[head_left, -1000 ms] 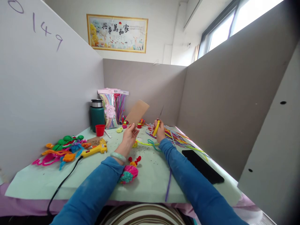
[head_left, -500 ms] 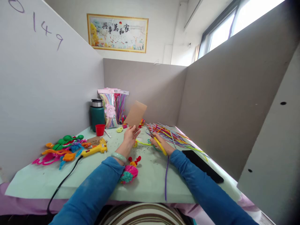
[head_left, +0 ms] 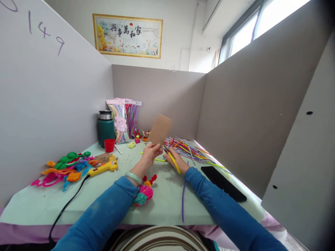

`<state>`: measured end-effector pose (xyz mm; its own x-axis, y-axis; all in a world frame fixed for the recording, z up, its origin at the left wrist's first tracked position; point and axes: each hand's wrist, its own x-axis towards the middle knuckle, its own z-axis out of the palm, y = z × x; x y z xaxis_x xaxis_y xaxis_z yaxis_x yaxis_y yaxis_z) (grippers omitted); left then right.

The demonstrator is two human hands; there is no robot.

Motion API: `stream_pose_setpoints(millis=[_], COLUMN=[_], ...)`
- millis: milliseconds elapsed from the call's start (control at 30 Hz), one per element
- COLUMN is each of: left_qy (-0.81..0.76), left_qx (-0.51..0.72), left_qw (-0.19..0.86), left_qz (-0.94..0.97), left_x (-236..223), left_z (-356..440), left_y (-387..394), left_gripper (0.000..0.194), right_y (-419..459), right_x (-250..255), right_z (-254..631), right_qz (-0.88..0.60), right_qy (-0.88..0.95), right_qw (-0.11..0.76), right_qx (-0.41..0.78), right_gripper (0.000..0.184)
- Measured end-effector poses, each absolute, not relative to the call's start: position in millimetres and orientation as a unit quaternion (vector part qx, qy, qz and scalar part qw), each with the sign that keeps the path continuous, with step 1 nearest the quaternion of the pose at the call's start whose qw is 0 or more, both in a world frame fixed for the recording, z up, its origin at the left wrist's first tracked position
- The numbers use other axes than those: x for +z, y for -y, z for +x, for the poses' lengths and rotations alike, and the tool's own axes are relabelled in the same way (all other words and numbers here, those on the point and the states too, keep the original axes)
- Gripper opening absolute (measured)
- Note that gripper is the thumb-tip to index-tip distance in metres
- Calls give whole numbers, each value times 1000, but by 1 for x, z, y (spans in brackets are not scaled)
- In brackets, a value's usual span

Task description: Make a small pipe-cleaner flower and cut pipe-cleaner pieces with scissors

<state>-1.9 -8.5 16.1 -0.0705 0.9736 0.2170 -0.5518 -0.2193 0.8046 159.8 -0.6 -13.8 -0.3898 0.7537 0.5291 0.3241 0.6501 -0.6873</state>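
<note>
My left hand [head_left: 151, 154] grips the lower edge of a brown cardboard piece [head_left: 160, 129], which is raised and tilted above the table. In my right hand [head_left: 176, 160] is a pair of yellow-handled scissors [head_left: 173, 161]. Their blades are apart and meet the lower right part of the cardboard; whether they have cut into it I cannot tell. Below my left wrist lies a pink and teal pipe-cleaner figure [head_left: 143, 194] with red tips. One purple pipe cleaner [head_left: 183, 205] extends toward the table's front edge from beneath my right wrist.
Loose pipe cleaners [head_left: 188, 150] spread at the back right, beside a black flat object [head_left: 223, 183]. On the left are a yellow glue gun [head_left: 103, 169] with a cord, colourful pipe-cleaner pieces [head_left: 70, 165], a red cup [head_left: 109, 145], a green bottle [head_left: 106, 129] and bagged pipe cleaners [head_left: 120, 120].
The cardboard and my left hand have moved right, toward the scissors. The blades now overlap the cardboard's lower right part. The whole view has shifted slightly.
</note>
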Motion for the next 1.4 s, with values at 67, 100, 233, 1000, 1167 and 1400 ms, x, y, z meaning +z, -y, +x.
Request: stream_pose_setpoints(millis=[67,100,233,1000,1167,1400], left_qy=[-272,-273,-275,-299,-315,-304], left_qx=[670,668,662,636,627,612], left_qw=[563,563,562,550,534,527], left_qz=[400,403,413,451,471,506], left_x=[16,16,16,20,20,16], left_z=[-1,-1,-1,-2,-1,-1], left_y=[10,10,10,10,8,4], left_gripper=[26,26,24,24,26,26], right_y=[2,2,2,-1,3,6], right_x=[-13,-13,-13,-13,-9,-6], right_z=[160,160,160,161,162,164], right_qz=[-341,-341,-341,-365,-366,-356], right_qy=[799,801,799,807,811,818], right_qw=[432,430,439,428,422,422], right_qx=[243,240,229,180,173,164], right_gripper=[45,45,40,30,32,31])
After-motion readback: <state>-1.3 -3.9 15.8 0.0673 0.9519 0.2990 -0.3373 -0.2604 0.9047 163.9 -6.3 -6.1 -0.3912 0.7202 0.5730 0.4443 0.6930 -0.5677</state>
